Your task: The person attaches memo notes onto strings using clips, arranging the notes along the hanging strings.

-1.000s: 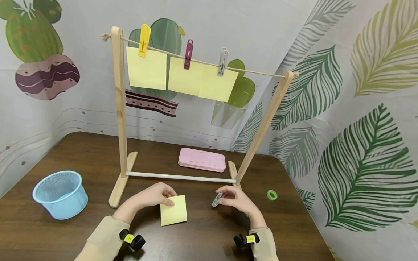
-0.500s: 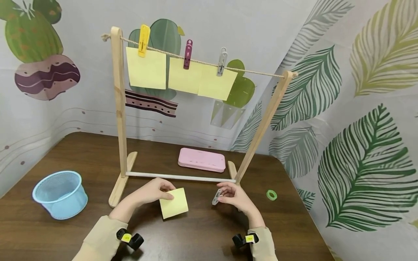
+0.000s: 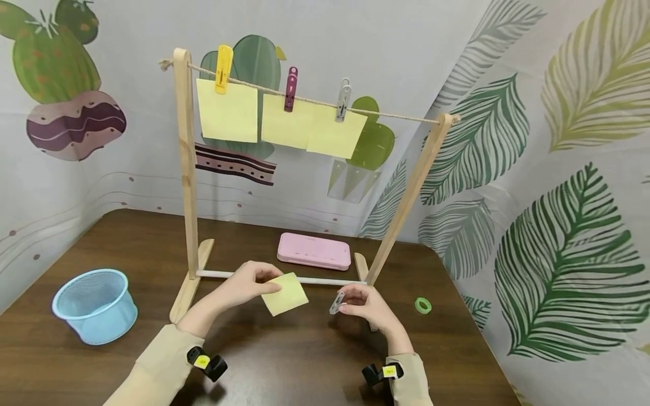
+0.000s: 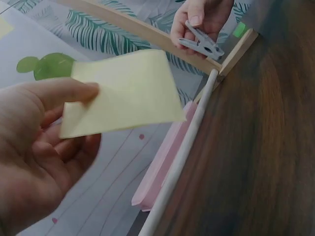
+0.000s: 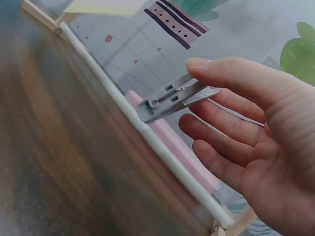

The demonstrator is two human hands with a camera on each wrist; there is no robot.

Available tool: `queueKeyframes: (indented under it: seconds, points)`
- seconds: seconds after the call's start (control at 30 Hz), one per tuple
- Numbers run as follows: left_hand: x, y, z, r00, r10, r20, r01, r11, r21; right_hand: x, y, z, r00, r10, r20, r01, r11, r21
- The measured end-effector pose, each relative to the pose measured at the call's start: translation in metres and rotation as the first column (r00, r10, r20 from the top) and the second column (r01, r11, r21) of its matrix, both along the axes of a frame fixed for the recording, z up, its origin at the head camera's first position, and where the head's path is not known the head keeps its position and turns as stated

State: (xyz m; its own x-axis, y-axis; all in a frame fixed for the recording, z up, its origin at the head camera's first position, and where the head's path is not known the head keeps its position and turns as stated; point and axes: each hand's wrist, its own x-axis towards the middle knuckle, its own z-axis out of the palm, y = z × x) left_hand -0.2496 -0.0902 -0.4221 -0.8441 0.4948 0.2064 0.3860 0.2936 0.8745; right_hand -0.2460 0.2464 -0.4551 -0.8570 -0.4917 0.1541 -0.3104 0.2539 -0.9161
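My left hand point(image 3: 249, 285) pinches a yellow sticky note point(image 3: 286, 294) between thumb and fingers, tilted above the table. In the left wrist view the thumb lies across the note's point(image 4: 128, 93) left side. To the right, my right hand point(image 3: 367, 304) holds a grey clothespin point(image 3: 337, 303) by its handle end. The right wrist view shows this clothespin point(image 5: 170, 98) between thumb and forefinger, its other end pointing away from the palm. Above, on a string, hang several yellow notes point(image 3: 227, 110) under a yellow clothespin point(image 3: 223, 69), a maroon clothespin point(image 3: 291, 89) and a grey clothespin point(image 3: 343, 100).
A wooden frame with a left post point(image 3: 187, 163), a right post point(image 3: 411, 197) and a white bottom bar point(image 3: 325, 280) stands behind the hands. Beyond the bar lies a pink case point(image 3: 313, 251). A blue mesh basket point(image 3: 95, 307) sits at left, a green ring point(image 3: 423, 305) at right.
My left hand has risen and moved slightly right with the sticky note, which has turned in the view. The right hand with the grey clothespin has shifted only a little.
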Motion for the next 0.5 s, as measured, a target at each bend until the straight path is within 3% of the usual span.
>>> queueKeyframes:
  seconds: [0.17, 0.33, 0.5]
  points:
    - [-0.003, 0.009, 0.008, 0.999, 0.026, -0.046, -0.023, 0.997, 0.077, -0.002, -0.003, 0.013, 1.0, 0.002, -0.001, -0.002, 1.0, -0.031]
    - [-0.006, 0.021, 0.018, 0.993, 0.091, -0.081, -0.08, 0.987, 0.137, -0.005, -0.003, 0.035, 0.998, -0.055, -0.031, 0.055, 0.998, -0.008]
    - [-0.008, 0.03, 0.031, 0.977, 0.164, -0.137, -0.139, 0.974, 0.176, -0.011, -0.003, 0.063, 0.986, -0.113, -0.121, 0.114, 0.993, 0.0]
